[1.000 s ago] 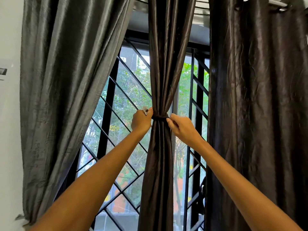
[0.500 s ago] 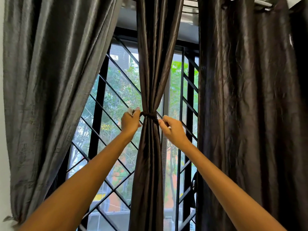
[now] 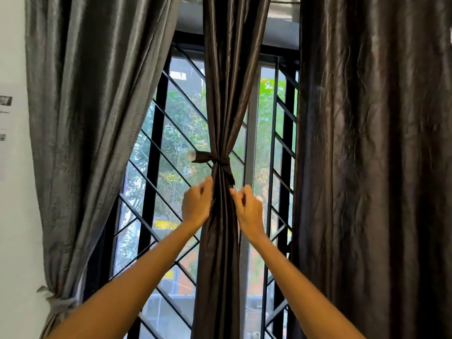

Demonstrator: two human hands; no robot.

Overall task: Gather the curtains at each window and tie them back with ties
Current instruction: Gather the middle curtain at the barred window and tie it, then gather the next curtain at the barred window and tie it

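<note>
Middle curtain (image 3: 220,241) gathered and cinched by a dark tie (image 3: 216,159) before the window bars (image 3: 156,133). Left hand (image 3: 197,206) and right hand (image 3: 248,207) just below the knot, fingers loosely curled, seemingly gripping nothing. Best to smooth folds downward evenly, tugging nothing loose.

Center curtain (image 3: 223,94): dark brown, satin sheen, vertical pleat streaks. Tie (image 3: 215,159) round it: same dark brown, pale tip at 9 o'clock end. Curtain at 9 o'clock (image 3: 93,118): silver-grey, shiny, w/ grey tie (image 3: 58,303) at 7 o'clock. Curtain at 3 o'clock (image 3: 371,167): v. dark brown, crinkled texture. Window grille (image 3: 156,133): black, diagonal bar pattern. Wall (image 3: 12,216): white. Foliage outside (image 3: 181,133): green, w/ yellow & orange patches lower down.
</note>
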